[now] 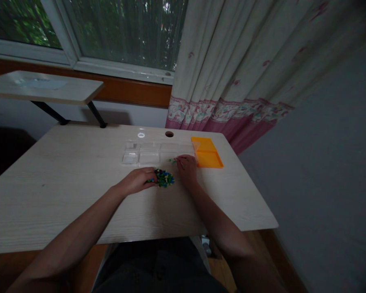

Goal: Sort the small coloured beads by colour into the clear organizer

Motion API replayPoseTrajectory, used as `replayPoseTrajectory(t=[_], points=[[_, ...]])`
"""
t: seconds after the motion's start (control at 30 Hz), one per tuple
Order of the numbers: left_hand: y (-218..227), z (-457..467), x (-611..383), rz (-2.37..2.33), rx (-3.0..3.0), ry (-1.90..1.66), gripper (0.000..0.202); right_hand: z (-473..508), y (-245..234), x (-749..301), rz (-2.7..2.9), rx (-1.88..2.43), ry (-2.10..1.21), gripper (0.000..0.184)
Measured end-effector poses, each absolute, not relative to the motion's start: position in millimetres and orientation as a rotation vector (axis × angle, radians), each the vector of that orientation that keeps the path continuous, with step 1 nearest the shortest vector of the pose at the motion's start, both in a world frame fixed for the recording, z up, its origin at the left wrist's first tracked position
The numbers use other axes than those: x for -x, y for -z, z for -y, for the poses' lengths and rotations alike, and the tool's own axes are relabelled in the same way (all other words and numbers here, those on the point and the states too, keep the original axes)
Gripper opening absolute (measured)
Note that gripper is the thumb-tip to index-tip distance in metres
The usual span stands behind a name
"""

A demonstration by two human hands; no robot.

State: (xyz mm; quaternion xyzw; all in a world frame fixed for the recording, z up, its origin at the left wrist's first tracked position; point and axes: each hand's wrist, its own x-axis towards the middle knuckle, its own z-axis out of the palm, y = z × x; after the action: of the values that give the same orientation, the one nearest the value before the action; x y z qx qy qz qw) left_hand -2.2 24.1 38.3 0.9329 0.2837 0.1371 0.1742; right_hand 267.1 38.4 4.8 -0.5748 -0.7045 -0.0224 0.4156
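Observation:
A heap of small blue, green, yellow and dark pieces [165, 178] lies on the desk between my hands; their exact kind is too small to make out. My left hand [139, 180] rests at the heap's left edge, fingers curled over a few pieces. Just beyond the heap, clear plastic compartment boxes [149, 157] sit in two rows. My right hand [186, 167] is over the right part of these boxes, its fingers drawn together. Small green pieces [172, 161] show at its fingertips; whether they are gripped or lying in a compartment is unclear.
An orange tray-like box [210, 158] lies right of the clear boxes, close to my right hand. Behind them the desk [79, 179] has a round cable hole [169, 134]. A raised shelf [45, 87] stands at the back left. A curtain [225, 81] hangs behind the desk.

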Motion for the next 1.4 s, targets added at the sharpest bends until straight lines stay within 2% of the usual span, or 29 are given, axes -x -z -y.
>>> replayPoseTrajectory(t=[0.47, 0.6, 0.73, 1.0, 1.4], points=[[-32.4, -23.2, -3.2, -0.852, -2.613, -0.578, 0.026, -16.1, -21.2, -247.5, 1.895, 1.234, 0.132, 0.013], [-32.2, -26.8, -2.3, -0.919, -2.387, -0.791, 0.027, -8.0, -23.6, -238.2, 2.048, 1.068, 0.092, 0.015], [-29.1, -29.9, -3.8, -0.944, -2.200, -0.943, 0.028, -3.3, -21.7, -230.2, 2.152, 0.931, 0.078, 0.025], [-28.9, -28.9, -7.7, -0.960, -2.096, -0.957, 0.034, -5.0, -19.9, -228.1, 2.143, 0.936, 0.074, 0.016], [-40.3, -34.4, 10.2, -1.059, -2.295, -0.840, 0.033, -10.5, -18.6, -234.3, 2.040, 1.135, -0.005, 0.017]])
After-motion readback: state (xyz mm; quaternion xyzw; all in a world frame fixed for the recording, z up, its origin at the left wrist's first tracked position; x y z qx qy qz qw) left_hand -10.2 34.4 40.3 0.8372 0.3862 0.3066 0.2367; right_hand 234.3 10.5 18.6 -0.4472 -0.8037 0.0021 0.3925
